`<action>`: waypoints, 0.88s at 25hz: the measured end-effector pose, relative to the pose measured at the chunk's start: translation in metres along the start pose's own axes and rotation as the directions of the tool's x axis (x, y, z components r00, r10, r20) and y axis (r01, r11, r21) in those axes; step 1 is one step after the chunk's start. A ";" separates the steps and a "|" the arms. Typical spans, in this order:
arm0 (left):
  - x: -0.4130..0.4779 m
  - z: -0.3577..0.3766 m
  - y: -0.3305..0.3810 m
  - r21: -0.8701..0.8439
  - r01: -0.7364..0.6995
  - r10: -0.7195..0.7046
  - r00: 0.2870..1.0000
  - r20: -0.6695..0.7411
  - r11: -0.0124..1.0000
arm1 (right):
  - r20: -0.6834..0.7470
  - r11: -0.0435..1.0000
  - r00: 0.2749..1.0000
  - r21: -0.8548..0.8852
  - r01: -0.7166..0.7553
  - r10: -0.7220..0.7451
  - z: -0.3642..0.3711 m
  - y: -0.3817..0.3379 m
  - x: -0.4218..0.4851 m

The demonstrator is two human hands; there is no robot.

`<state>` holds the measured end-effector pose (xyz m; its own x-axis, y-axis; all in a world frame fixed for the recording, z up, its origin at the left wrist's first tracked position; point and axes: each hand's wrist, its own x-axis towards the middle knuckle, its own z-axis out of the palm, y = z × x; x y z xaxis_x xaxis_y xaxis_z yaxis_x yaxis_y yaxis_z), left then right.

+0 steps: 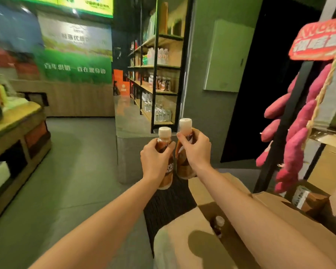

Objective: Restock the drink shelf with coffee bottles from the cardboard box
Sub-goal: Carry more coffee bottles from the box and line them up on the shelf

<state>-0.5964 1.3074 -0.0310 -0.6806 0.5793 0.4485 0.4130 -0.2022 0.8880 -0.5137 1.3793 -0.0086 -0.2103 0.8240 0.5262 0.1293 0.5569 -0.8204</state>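
- The left hand (155, 162) is wrapped around the shoulder of a brown plastic coffee bottle with a white cap (164, 164), holding it upright in the air at arm's length.
- The right hand (196, 150) grips a second brown coffee bottle with a white screw cap (183, 152) around its upper body; this one sits slightly higher and tilts a little towards the left one.
- The two bottles are just beside each other, nearly touching at their bodies, between the two hands.
- Below the right forearm stands an open brown cardboard box (241, 230), flaps spread; inside it shows the white cap of one more brown bottle (218, 223).
- Under the hands lies a dark ribbed floor mat (163, 208) on the grey floor.
- Beyond the hands, further back, stands a black-framed shelf unit with wooden boards (159, 80), stocked with bottles.
- To the right of the right hand hangs a bunch of pink sweet-potato shapes on a straw rope (299, 123).
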 end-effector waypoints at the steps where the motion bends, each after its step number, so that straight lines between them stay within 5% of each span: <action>1: 0.017 -0.026 -0.008 0.030 -0.011 0.012 1.000 -0.020 0.999 | 0.015 1.000 1.000 0.016 0.005 -0.005 0.030 -0.011 0.002; 12: 0.237 -0.287 -0.107 0.156 0.086 -0.070 0.992 -0.104 0.984 | 0.069 0.990 0.998 0.141 -0.006 -0.004 0.361 -0.093 0.056; 22: 0.441 -0.325 -0.223 0.072 0.103 -0.094 0.989 -0.114 0.992 | 0.128 0.983 0.992 0.179 -0.034 0.011 0.568 -0.040 0.191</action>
<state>-1.1853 1.3519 0.0023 -0.7810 0.5019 0.3717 0.3835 -0.0844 0.9197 -1.1096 1.4548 -0.0021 -0.3313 0.8097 0.4844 -0.0393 0.5011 -0.8645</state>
